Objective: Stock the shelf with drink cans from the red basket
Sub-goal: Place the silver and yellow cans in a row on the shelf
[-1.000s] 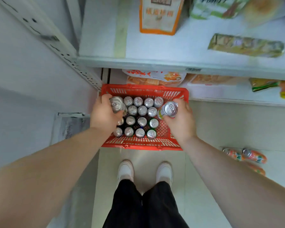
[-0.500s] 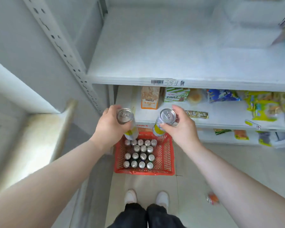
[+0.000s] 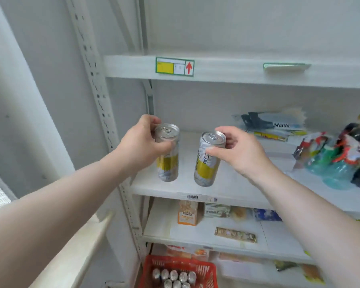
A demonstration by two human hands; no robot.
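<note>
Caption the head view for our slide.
Left hand holds left can, right hand holds right can, at shelf above red basket.

Left can (image 3: 167, 152) in left hand (image 3: 141, 142) and right can (image 3: 208, 161) in right hand (image 3: 241, 150) are side by side, apart, at left end of shelf (image 3: 227, 190); right can tilted. Mask pack (image 3: 272, 123) behind them to the right, packets (image 3: 337, 161) far right. Box (image 3: 187, 213) and bar (image 3: 235, 234) on shelf below; basket (image 3: 206, 271) lowest, more cans (image 3: 174, 276) in it.

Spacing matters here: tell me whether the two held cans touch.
Apart. The head view shows bare shelf between the left can and the right can.
</note>
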